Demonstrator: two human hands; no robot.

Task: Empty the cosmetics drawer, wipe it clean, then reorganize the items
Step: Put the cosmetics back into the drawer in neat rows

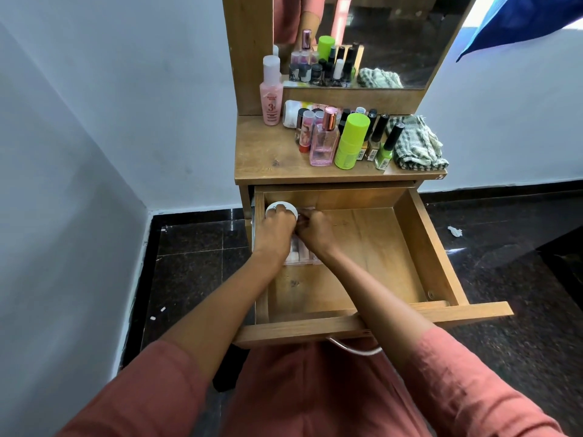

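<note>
Drawer (422, 247) pulled fully out of the table (271, 152), wooden, mostly bare inside. Contents sit along its left side toward the back: a white round jar (281, 208) in the back-left corner and, just in front of it, a clear case (301, 252) with small pale tubes, partly hidden under the wrists.

Left hand (277, 230) lies on top of the white round jar, fingers curled over its lid, gripping it. Right hand (315, 231) is right beside it, touching the left hand, fingers curled down at something pale pink by the back wall; cannot tell if it actually has hold of anything. Both forearms reach in over the drawer front, salmon sleeves (151, 389) pushed back. Metal drawer handle (356, 348) shows below the front panel.

Table top above carries the rest of the cosmetics, clustered at centre and right: tall pink bottle (271, 96) at back left, upright; pink perfume bottle (323, 143) in front; green bottle (350, 141) just right of it; nail polish bottles (386, 146) next. Checked cloth (416, 143) bunched at the right edge. Mirror (394, 33) behind reflects the bottles. Dark floor (520, 279) with a white paper scrap (454, 231) to the right.
</note>
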